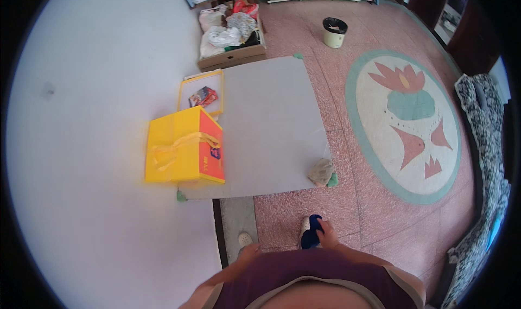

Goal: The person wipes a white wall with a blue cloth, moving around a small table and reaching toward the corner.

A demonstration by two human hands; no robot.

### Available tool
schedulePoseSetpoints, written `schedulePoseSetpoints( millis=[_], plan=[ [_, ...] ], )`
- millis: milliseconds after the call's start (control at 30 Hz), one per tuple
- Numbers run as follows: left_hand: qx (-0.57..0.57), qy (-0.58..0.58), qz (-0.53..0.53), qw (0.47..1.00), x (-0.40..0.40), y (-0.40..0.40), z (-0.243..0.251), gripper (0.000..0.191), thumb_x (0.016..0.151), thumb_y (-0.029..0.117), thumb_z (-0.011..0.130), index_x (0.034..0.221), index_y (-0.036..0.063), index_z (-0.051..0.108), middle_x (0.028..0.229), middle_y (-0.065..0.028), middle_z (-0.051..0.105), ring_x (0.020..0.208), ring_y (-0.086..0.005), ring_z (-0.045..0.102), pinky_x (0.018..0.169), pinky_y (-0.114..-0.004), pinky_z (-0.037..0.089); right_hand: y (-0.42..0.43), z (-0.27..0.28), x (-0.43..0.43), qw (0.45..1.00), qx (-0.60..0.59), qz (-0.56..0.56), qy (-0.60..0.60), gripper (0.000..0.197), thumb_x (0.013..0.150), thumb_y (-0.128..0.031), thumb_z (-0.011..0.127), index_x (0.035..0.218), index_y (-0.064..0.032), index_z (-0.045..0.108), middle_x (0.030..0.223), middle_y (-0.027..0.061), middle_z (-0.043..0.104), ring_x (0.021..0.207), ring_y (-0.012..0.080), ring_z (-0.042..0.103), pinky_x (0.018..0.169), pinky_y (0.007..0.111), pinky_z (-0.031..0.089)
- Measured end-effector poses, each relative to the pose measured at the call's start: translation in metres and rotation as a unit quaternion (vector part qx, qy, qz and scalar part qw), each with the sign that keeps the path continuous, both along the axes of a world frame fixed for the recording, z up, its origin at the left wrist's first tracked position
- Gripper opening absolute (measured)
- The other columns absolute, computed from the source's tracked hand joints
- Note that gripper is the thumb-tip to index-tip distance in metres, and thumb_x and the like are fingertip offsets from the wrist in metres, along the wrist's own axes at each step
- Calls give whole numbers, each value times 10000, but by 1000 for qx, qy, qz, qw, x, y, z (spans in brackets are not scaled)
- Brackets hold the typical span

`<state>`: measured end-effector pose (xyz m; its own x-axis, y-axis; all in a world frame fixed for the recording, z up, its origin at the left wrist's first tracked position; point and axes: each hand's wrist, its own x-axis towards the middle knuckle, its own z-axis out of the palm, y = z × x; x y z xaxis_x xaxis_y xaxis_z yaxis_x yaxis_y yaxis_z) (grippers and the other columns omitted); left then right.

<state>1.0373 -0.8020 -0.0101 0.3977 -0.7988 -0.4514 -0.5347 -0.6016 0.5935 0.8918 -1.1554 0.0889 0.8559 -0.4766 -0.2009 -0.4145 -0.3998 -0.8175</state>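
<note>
My right hand [327, 232] grips a dark blue cloth [311, 237] low in front of my body, short of the table's near edge. My left hand [250, 250] hangs by my left side, partly hidden by the arm; whether its fingers are apart is unclear. Before me is a grey tabletop [268, 117] with green corner guards. A crumpled grey-brown rag [321, 171] lies at its near right corner. On the left side, against the wall, stands a yellow and red gift box [179, 148] with a yellow ribbon handle.
Behind the gift box, a yellow-rimmed tray [221, 93] holds printed packets [203, 96]. A cardboard box [232, 57] full of plastic bags sits beyond the table. Farther off stands a lined wastebasket [334, 38]. A sofa with a patterned cover [484, 146] runs along the right.
</note>
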Motion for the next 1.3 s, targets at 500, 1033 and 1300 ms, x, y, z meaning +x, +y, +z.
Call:
schedulePoseSetpoints(
  millis=[500,1033,1300],
  plan=[
    [75,-75,102,989,93,-79,51,335,842,279,500,1066,51,599,1062,-148,607,986,-344,559,855,-406,446,-211,44,-95,902,-130,-411,23,498,681,-38,626,1168,2,532,1115,226,566,1042,374,534,928,401,403],
    [73,-66,292,951,98,-290,88,335,825,294,474,972,38,633,1000,-184,616,976,-341,570,837,-400,452,-399,35,-196,928,-158,-301,155,501,674,-118,597,1148,33,535,1112,263,552,1041,397,526,907,432,415],
    [63,-55,135,987,-2,-421,54,297,847,271,438,987,80,616,1023,-197,601,983,-349,561,837,-423,437,-570,56,-147,928,-164,-334,26,468,661,-89,610,1104,53,555,1023,246,602,956,370,578,881,405,436]
  ],
)
